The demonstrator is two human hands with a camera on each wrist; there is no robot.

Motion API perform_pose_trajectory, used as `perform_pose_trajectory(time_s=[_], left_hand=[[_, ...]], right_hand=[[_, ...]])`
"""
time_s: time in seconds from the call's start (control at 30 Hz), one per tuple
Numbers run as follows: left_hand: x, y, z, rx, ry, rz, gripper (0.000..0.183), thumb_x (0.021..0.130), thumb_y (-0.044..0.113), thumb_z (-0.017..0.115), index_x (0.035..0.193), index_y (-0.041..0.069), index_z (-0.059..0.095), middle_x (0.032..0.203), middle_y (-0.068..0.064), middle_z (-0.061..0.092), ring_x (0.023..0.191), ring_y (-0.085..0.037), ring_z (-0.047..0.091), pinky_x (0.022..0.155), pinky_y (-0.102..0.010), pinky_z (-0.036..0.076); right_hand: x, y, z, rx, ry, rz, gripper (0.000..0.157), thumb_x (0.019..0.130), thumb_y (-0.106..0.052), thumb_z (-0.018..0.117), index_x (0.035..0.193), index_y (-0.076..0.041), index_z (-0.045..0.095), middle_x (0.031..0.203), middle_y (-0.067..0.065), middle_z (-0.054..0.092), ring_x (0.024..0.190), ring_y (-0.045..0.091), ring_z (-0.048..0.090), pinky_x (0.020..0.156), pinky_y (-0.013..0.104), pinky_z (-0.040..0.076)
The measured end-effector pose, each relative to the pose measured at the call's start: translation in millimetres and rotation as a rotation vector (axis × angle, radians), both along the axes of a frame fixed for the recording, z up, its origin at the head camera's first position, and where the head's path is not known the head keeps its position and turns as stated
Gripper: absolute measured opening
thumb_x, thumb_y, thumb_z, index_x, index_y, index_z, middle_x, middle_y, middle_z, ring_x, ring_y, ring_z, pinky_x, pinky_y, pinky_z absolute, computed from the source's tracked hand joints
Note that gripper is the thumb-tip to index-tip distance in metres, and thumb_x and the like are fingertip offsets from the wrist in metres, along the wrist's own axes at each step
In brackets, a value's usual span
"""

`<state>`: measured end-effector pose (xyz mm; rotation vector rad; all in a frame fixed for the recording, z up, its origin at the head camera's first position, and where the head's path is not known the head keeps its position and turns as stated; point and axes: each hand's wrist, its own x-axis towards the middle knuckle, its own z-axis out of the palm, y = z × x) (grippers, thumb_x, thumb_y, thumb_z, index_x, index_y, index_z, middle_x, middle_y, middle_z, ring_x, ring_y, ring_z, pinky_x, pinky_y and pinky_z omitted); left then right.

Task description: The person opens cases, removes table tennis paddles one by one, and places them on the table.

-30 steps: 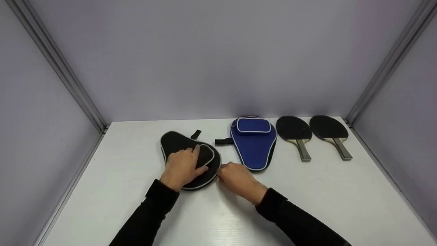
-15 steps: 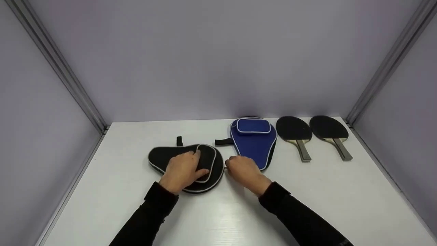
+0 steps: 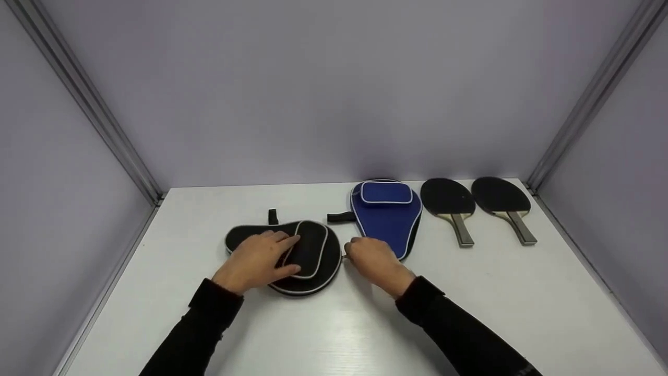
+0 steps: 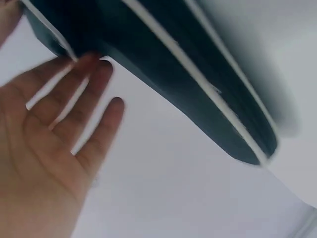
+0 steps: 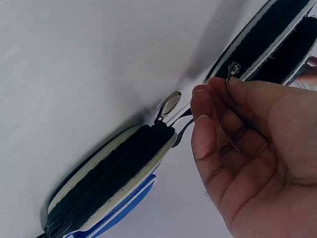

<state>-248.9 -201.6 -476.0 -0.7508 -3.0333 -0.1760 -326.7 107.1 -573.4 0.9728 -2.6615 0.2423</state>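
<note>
A black table tennis bat case (image 3: 330,261) with white piping lies flat, its narrow end to the left. On top is a raised pocket (image 3: 310,249). My left hand (image 3: 255,262) rests over the case with its fingers straight, fingertips at the pocket's left edge. In the left wrist view the fingers (image 4: 86,101) touch the case's underside edge or hover close to it; I cannot tell which. My right hand (image 3: 377,263) pinches the zipper pull (image 5: 228,84) at the case's round end. In the right wrist view the zip is partly open beside the slider.
A blue bat case (image 3: 386,222) with a black strap (image 3: 341,217) lies just behind my right hand. Its own zipper pull (image 5: 171,103) sticks up. Two black bats, one bat (image 3: 448,196) and another bat (image 3: 502,195), lie at the back right near the wall.
The black case has turned so its narrow end points left. My left hand has slid left off the pocket's middle. The right hand moved slightly right and away with the zipper pull.
</note>
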Motion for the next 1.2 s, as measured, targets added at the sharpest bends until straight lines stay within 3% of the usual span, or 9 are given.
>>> perform_pose_trajectory(time_s=[0.07,0.13,0.23,0.33,0.5,0.53,0.73,0.97,1.2], left_hand=[[-0.1,-10,-0.5,0.000,-0.018,-0.001,0.081,0.113,0.058,0.076,0.175,0.011,0.056,0.168,-0.023,0.068,0.156,-0.047,0.066,0.131,-0.066,0.055],[-0.3,-19,-1.2,0.012,-0.046,0.012,0.084,0.113,0.059,0.075,0.178,0.011,0.052,0.174,-0.022,0.063,0.161,-0.046,0.062,0.135,-0.066,0.051],[-1.7,-31,-3.1,0.024,-0.079,0.023,0.090,0.113,0.063,0.072,0.180,0.008,0.047,0.181,-0.023,0.055,0.168,-0.046,0.055,0.139,-0.067,0.046],[-4.0,-40,-6.6,0.033,-0.119,0.025,0.094,0.113,0.066,0.070,0.180,0.006,0.045,0.186,-0.024,0.047,0.173,-0.047,0.047,0.142,-0.067,0.040],[-5.3,-49,-13.9,0.044,-0.176,0.014,0.100,0.110,0.070,0.072,0.181,0.006,0.044,0.190,-0.021,0.040,0.177,-0.048,0.039,0.145,-0.068,0.036],[-5.4,-50,-15.3,0.047,-0.184,0.012,0.101,0.109,0.070,0.074,0.181,0.006,0.043,0.191,-0.020,0.039,0.178,-0.048,0.038,0.145,-0.068,0.035],[-6.9,-53,-19.9,0.063,-0.191,0.008,0.106,0.105,0.068,0.081,0.182,0.007,0.042,0.191,-0.021,0.037,0.178,-0.049,0.037,0.144,-0.071,0.034],[-10.4,-50,-23.1,0.083,-0.200,0.038,0.106,0.106,0.064,0.081,0.183,0.006,0.039,0.191,-0.025,0.036,0.179,-0.049,0.035,0.145,-0.071,0.032],[-12.6,-49,-26.3,0.083,-0.190,0.075,0.104,0.105,0.062,0.083,0.183,0.008,0.039,0.191,-0.024,0.035,0.179,-0.047,0.035,0.146,-0.069,0.033]], right_hand=[[-9.2,1,-14.9,0.030,0.042,-0.010,0.015,0.098,-0.012,0.088,0.087,-0.011,0.078,0.085,0.009,0.076,0.070,0.034,0.077,0.052,0.053,0.063],[-11.8,1,-18.7,0.035,0.044,-0.012,0.016,0.100,-0.013,0.087,0.087,-0.013,0.078,0.085,0.008,0.077,0.071,0.033,0.077,0.052,0.051,0.063],[-2.9,0,-6.1,0.035,0.062,0.001,0.014,0.099,-0.011,0.086,0.088,-0.011,0.078,0.086,0.010,0.077,0.071,0.034,0.077,0.053,0.054,0.063],[10.5,-2,14.6,-0.005,0.013,0.025,0.013,0.101,-0.008,0.084,0.089,-0.008,0.078,0.087,0.013,0.078,0.073,0.038,0.078,0.055,0.059,0.065],[13.7,-1,18.9,-0.017,-0.007,0.048,0.017,0.101,-0.013,0.087,0.088,-0.008,0.078,0.086,0.012,0.077,0.073,0.039,0.078,0.054,0.060,0.064],[11.3,0,13.5,-0.006,0.023,0.051,0.017,0.101,-0.014,0.088,0.088,-0.009,0.077,0.086,0.011,0.077,0.072,0.037,0.078,0.054,0.059,0.063],[11.4,1,13.0,0.005,-0.008,0.048,0.018,0.104,-0.014,0.085,0.089,-0.009,0.078,0.086,0.010,0.079,0.073,0.035,0.078,0.053,0.059,0.062],[36.8,-5,48.1,-0.009,-0.100,0.042,0.014,0.105,-0.007,0.084,0.093,-0.003,0.080,0.091,0.015,0.082,0.079,0.039,0.082,0.063,0.058,0.069],[47.1,-6,54.1,0.047,-0.120,0.020,0.008,0.106,-0.009,0.084,0.100,-0.004,0.082,0.096,0.013,0.083,0.086,0.036,0.084,0.067,0.054,0.071]])
